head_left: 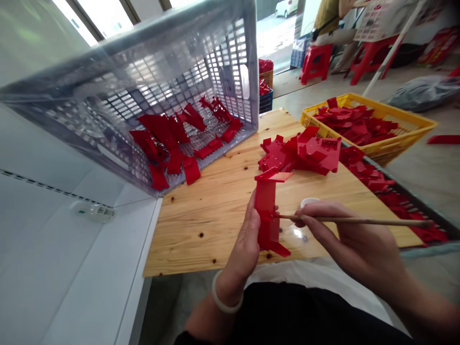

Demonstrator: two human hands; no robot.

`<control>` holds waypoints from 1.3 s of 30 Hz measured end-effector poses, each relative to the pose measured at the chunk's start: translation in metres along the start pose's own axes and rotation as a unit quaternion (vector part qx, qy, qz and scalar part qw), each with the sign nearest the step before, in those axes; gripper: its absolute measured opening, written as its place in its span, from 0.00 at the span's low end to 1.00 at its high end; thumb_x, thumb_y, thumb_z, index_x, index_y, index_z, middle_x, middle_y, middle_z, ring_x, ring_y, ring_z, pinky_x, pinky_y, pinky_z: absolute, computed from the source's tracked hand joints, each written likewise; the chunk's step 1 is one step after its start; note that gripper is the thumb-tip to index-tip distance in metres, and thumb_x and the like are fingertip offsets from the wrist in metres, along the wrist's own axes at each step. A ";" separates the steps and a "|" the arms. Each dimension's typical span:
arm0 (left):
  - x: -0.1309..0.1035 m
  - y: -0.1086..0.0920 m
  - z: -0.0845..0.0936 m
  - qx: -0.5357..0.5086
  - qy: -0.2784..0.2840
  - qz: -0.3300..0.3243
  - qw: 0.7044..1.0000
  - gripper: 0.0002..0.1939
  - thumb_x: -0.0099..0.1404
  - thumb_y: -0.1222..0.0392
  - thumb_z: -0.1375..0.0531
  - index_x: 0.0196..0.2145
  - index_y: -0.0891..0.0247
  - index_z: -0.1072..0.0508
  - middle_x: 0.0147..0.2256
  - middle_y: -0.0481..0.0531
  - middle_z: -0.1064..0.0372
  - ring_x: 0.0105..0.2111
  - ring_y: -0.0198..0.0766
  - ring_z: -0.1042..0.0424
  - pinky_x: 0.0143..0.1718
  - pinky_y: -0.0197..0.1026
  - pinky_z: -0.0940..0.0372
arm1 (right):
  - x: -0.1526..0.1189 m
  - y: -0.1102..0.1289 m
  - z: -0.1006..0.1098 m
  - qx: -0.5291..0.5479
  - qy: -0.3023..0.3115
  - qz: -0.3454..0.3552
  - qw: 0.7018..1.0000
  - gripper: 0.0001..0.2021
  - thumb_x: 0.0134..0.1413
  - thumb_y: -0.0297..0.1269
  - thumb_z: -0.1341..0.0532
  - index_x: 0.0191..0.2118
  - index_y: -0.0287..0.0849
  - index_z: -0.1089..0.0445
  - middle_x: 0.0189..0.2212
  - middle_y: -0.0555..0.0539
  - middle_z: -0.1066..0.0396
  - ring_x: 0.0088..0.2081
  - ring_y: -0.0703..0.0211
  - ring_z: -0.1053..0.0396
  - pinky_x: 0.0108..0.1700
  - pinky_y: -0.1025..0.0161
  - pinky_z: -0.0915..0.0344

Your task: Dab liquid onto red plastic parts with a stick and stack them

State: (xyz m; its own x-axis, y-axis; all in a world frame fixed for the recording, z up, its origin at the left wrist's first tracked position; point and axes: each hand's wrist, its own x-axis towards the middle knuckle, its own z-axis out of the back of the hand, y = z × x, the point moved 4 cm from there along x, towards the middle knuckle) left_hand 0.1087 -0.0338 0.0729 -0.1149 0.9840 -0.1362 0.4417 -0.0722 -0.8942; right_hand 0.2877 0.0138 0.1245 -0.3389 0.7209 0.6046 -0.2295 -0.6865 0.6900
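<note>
My left hand is closed around a red plastic part, holding it upright above the wooden table. The part has a flat body with angled flaps at its top and bottom ends. Between the fingertips of my right hand is a thin wooden stick, lying nearly level. Its left tip meets the right edge of the red part, about halfway up. A small white round object, perhaps a cap or dish, shows partly behind my right fingers. A pile of similar red parts lies just beyond on the table.
A grey plastic crate lies on its side at the left, red parts inside. The wooden table spans the middle. Right of it stand a yellow crate and a dark crate of red parts. Another person sits on a red stool behind.
</note>
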 end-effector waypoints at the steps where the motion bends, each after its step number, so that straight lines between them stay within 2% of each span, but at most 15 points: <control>1: 0.000 0.000 0.000 0.004 0.005 0.000 1.000 0.39 0.75 0.36 0.42 0.76 0.50 0.44 0.64 0.58 0.28 0.65 0.54 0.30 0.68 0.55 0.39 | 0.000 -0.001 0.000 -0.002 -0.001 0.000 1.000 0.10 0.69 0.34 0.37 0.51 0.57 0.26 0.39 0.51 0.19 0.37 0.53 0.21 0.42 0.54 0.24; 4: 0.000 0.001 0.001 0.002 0.003 0.002 1.000 0.38 0.75 0.36 0.42 0.76 0.51 0.42 0.64 0.59 0.28 0.65 0.54 0.31 0.69 0.54 0.39 | -0.001 -0.004 0.002 -0.001 -0.017 -0.005 1.000 0.11 0.69 0.35 0.36 0.52 0.58 0.26 0.39 0.51 0.19 0.38 0.54 0.21 0.43 0.55 0.23; 6: 0.001 0.002 0.002 -0.016 -0.003 0.006 1.000 0.40 0.75 0.36 0.41 0.76 0.52 0.43 0.63 0.59 0.27 0.63 0.54 0.28 0.66 0.54 0.36 | 0.000 -0.006 0.004 0.012 -0.020 -0.022 0.999 0.10 0.69 0.35 0.35 0.51 0.57 0.26 0.39 0.51 0.19 0.37 0.54 0.20 0.42 0.56 0.22; 9: 0.005 0.002 0.001 -0.053 0.002 0.016 0.998 0.44 0.73 0.34 0.40 0.77 0.55 0.47 0.57 0.61 0.22 0.57 0.54 0.23 0.59 0.52 0.30 | 0.002 -0.011 0.004 0.068 -0.022 -0.092 0.993 0.04 0.70 0.40 0.36 0.47 0.53 0.24 0.37 0.49 0.19 0.35 0.53 0.19 0.38 0.57 0.21; 11: 0.008 0.003 0.001 -0.076 0.015 0.035 0.996 0.48 0.72 0.33 0.39 0.78 0.57 0.51 0.53 0.62 0.20 0.54 0.54 0.21 0.55 0.51 0.28 | 0.004 -0.015 0.002 0.123 -0.032 -0.142 0.982 0.05 0.70 0.44 0.35 0.44 0.52 0.23 0.36 0.48 0.19 0.35 0.53 0.19 0.38 0.58 0.20; 14: 0.012 0.006 0.003 -0.103 0.038 0.067 0.992 0.50 0.71 0.32 0.40 0.78 0.59 0.52 0.50 0.64 0.18 0.51 0.57 0.19 0.54 0.54 0.27 | 0.009 -0.020 -0.002 0.184 -0.038 -0.175 0.967 0.08 0.68 0.47 0.34 0.43 0.50 0.23 0.35 0.48 0.19 0.36 0.53 0.19 0.40 0.58 0.19; 17: 0.017 0.008 0.006 -0.120 0.061 0.084 0.987 0.45 0.71 0.31 0.41 0.74 0.62 0.41 0.49 0.65 0.18 0.51 0.59 0.18 0.55 0.59 0.28 | 0.012 -0.026 -0.004 0.189 -0.032 -0.172 0.966 0.10 0.68 0.48 0.34 0.41 0.48 0.23 0.33 0.47 0.20 0.34 0.54 0.20 0.38 0.60 0.20; 20: 0.019 0.009 0.009 -0.129 0.082 0.108 0.982 0.40 0.72 0.31 0.43 0.63 0.69 0.27 0.49 0.69 0.18 0.52 0.62 0.19 0.57 0.60 0.29 | 0.013 -0.032 -0.004 0.186 -0.030 -0.159 0.969 0.11 0.68 0.49 0.34 0.42 0.47 0.23 0.32 0.47 0.19 0.33 0.55 0.20 0.36 0.61 0.22; 22: 0.020 0.009 0.009 -0.136 0.090 0.122 0.979 0.39 0.72 0.31 0.44 0.57 0.72 0.22 0.50 0.70 0.19 0.52 0.62 0.19 0.58 0.59 0.29 | 0.012 -0.035 -0.004 0.198 -0.034 -0.164 0.966 0.10 0.68 0.48 0.34 0.42 0.48 0.23 0.33 0.47 0.19 0.34 0.55 0.19 0.34 0.64 0.23; 26: 0.021 0.007 0.008 -0.149 0.080 0.126 0.977 0.38 0.74 0.32 0.46 0.56 0.72 0.21 0.50 0.70 0.19 0.53 0.62 0.20 0.58 0.59 0.29 | 0.011 -0.035 -0.004 0.229 -0.041 -0.160 0.959 0.09 0.68 0.46 0.33 0.42 0.47 0.23 0.32 0.49 0.20 0.34 0.58 0.20 0.34 0.67 0.24; 31: 0.023 0.003 0.005 -0.149 0.072 0.131 0.977 0.35 0.76 0.35 0.47 0.58 0.70 0.23 0.52 0.69 0.20 0.56 0.61 0.22 0.60 0.60 0.30 | 0.012 -0.035 -0.004 0.238 -0.035 -0.172 0.955 0.12 0.67 0.48 0.33 0.42 0.45 0.23 0.31 0.47 0.20 0.34 0.57 0.20 0.33 0.66 0.25; 35: 0.025 0.005 0.005 -0.143 0.073 0.138 0.977 0.37 0.76 0.34 0.47 0.58 0.73 0.23 0.49 0.72 0.19 0.53 0.61 0.20 0.59 0.60 0.30 | 0.013 -0.038 -0.006 0.249 -0.044 -0.169 0.953 0.13 0.66 0.50 0.32 0.42 0.45 0.23 0.31 0.47 0.20 0.34 0.56 0.19 0.35 0.64 0.24; 39: 0.030 0.013 0.007 -0.133 0.083 0.146 0.977 0.38 0.76 0.34 0.48 0.60 0.74 0.24 0.51 0.71 0.20 0.48 0.58 0.18 0.56 0.57 0.27 | 0.015 -0.043 -0.004 0.251 -0.063 -0.173 0.950 0.14 0.65 0.53 0.32 0.41 0.47 0.23 0.30 0.47 0.19 0.32 0.54 0.19 0.35 0.62 0.23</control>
State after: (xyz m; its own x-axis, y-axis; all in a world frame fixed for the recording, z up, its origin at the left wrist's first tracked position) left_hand 0.1048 -0.0058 0.0547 0.1860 0.9426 -0.2775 0.6529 -0.3296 -0.6820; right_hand 0.2891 0.0539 0.1021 -0.2032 0.9224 0.3285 0.1681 -0.2977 0.9397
